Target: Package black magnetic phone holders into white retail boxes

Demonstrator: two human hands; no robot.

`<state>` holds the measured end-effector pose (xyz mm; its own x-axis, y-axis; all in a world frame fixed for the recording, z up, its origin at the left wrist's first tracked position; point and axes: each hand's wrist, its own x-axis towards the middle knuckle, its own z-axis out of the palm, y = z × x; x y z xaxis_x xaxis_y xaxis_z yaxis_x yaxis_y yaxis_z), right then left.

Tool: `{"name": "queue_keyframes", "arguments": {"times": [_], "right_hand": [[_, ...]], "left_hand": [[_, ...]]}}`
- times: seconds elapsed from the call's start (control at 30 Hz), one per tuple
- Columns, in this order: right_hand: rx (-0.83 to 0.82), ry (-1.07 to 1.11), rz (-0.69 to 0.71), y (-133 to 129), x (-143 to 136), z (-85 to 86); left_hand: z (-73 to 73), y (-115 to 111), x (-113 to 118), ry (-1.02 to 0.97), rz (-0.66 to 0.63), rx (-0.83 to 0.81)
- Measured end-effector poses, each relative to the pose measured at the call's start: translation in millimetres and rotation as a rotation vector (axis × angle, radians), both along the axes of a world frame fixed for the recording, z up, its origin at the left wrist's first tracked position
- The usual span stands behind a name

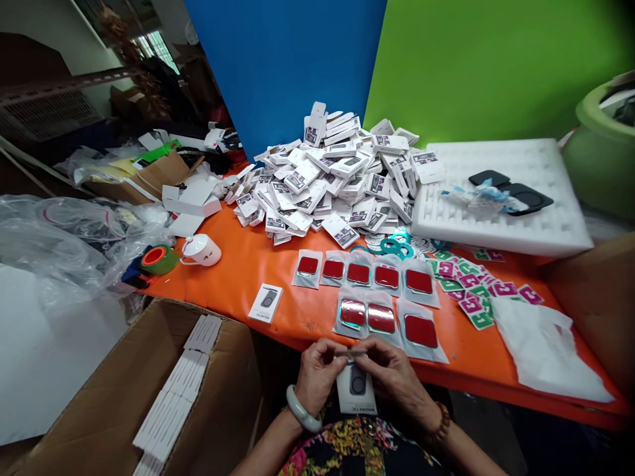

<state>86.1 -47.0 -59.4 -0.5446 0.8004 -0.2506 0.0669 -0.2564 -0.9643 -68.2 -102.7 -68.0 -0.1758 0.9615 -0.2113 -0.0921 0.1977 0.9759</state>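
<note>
A small white carton printed "MAGNETIC" [356, 393] is between my hands, low in front of my body at the table's front edge. My left hand [320, 373] pinches its top end from one side, and my right hand [389, 373] pinches the same end from the other. The flap there is partly covered by my fingers. Just beyond my hands lie clear sleeves with dark red squares [421, 330], set out in two rows. Another white carton of the same print [266, 303] lies flat to the left.
A large heap of white cartons [317, 182] covers the back. An open cardboard box [233, 370] with packed cartons stands at lower left. A white cup [201, 250], green tape roll [159, 260], white foam tray [496, 235], pink and green cards [469, 284] and plastic bag [546, 344] surround the workspace.
</note>
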Motion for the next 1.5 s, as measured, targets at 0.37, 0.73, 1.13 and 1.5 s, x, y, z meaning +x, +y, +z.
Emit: {"name": "queue_keyframes", "arguments": {"times": [0.37, 0.73, 1.13, 1.5], "right_hand": [[0.356, -0.096, 0.007, -12, 10, -14.9], [-0.051, -0.106, 0.007, 4, -5, 5.5], [0.029, -0.168, 0.143, 0, 5, -3.8], [0.017, -0.085, -0.086, 19, -14, -0.9]], "left_hand": [[4.1, -11, -5, 0.307, -0.08, 0.106], [14.4, 1, -1, 0.202, -0.016, -0.081], [-6.9, -14, -16, 0.172, -0.114, -0.092], [16.0, -2, 6, 0.274, 0.049, -0.037]]}}
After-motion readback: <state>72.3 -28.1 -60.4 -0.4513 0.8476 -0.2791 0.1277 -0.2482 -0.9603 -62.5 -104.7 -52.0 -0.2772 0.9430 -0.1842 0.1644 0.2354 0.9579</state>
